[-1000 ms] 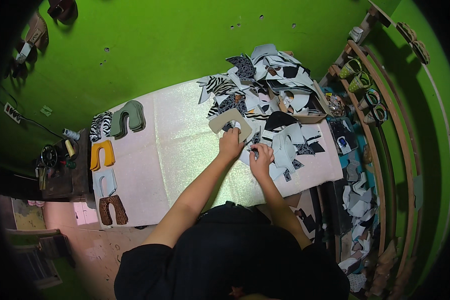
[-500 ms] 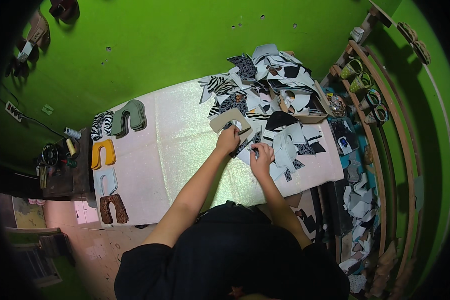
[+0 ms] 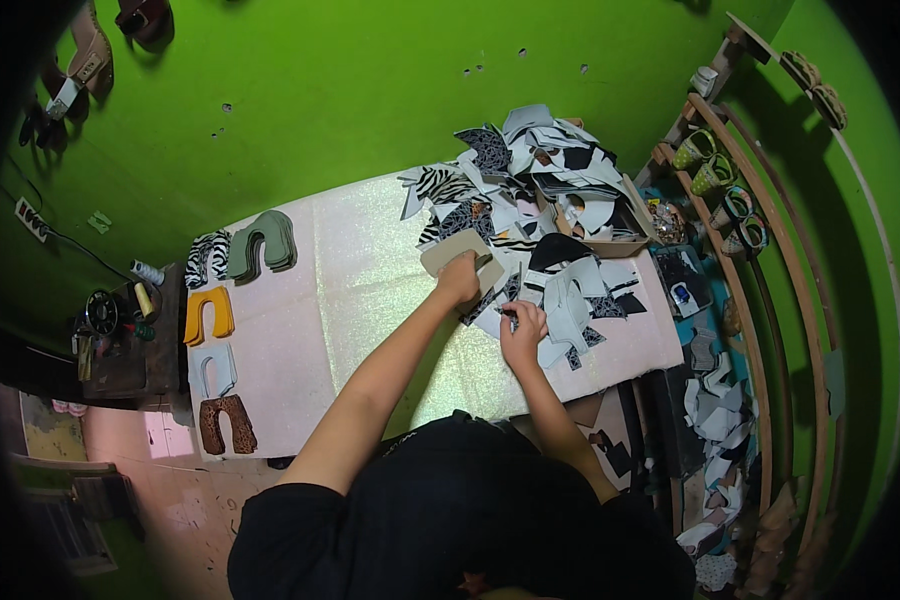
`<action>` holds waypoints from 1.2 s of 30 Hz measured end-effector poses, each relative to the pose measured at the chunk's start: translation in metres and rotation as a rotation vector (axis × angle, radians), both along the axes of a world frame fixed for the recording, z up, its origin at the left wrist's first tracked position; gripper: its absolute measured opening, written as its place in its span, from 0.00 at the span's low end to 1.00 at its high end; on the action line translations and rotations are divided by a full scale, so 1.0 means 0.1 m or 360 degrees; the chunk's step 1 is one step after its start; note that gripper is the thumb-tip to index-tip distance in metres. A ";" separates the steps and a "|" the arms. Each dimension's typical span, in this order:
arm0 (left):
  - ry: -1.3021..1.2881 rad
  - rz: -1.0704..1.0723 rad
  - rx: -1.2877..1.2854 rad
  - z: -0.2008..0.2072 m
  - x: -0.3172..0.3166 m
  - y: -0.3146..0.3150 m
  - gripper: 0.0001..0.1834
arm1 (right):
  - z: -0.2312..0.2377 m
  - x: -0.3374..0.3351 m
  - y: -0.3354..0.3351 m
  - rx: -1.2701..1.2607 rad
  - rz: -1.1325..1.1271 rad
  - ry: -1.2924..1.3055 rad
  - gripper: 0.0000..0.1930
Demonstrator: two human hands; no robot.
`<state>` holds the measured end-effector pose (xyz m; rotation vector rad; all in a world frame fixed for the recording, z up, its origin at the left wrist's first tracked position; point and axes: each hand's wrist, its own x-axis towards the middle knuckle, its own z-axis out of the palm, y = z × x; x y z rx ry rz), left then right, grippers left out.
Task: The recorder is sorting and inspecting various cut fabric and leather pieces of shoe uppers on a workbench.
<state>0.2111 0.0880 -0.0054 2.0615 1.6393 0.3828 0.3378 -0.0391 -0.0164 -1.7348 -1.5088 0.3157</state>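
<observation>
My left hand (image 3: 458, 280) lies over the beige flat piece (image 3: 445, 252), which looks like stiff card with a cutout. Its fingers are closed at the piece's near edge, and the fingertips are partly hidden. Just to the right, my right hand (image 3: 523, 328) is held with curled fingers. Something small and dark shows between its thumb and fingers, too small to name. Beyond both hands are zebra-print scraps (image 3: 448, 184) and dark patterned scraps (image 3: 467, 220). A pale grey scrap (image 3: 568, 298) and a black scrap (image 3: 558, 250) lie to the right.
A cardboard box (image 3: 625, 243) overflows with offcuts at the back right. Along the table's left side sit stacks of U-shaped pieces: green (image 3: 266, 243), yellow (image 3: 210, 312), white (image 3: 213, 370) and leopard-print (image 3: 228, 424). A wooden rack (image 3: 740, 240) with sandals stands at right.
My left hand has shifted slightly, its fingers now over the beige piece's cutout. The dark item seen by its fingers before no longer shows. My right hand stays nearly in place, fingers more curled.
</observation>
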 end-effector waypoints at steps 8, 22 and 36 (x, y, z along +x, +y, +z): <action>-0.0428 -0.0085 -0.0050 -0.17 -0.39 0.05 0.18 | -0.01 -0.22 -0.08 -0.0009 -0.0013 0.0020 0.11; -0.1993 -0.0160 -0.1188 0.69 -1.50 -0.60 0.21 | -0.01 -0.98 0.15 -0.0147 0.0296 0.0974 0.44; -0.1764 -0.0316 -0.1267 0.98 -2.94 -1.06 0.14 | 0.64 -2.10 0.26 -0.0782 0.1408 0.1382 0.16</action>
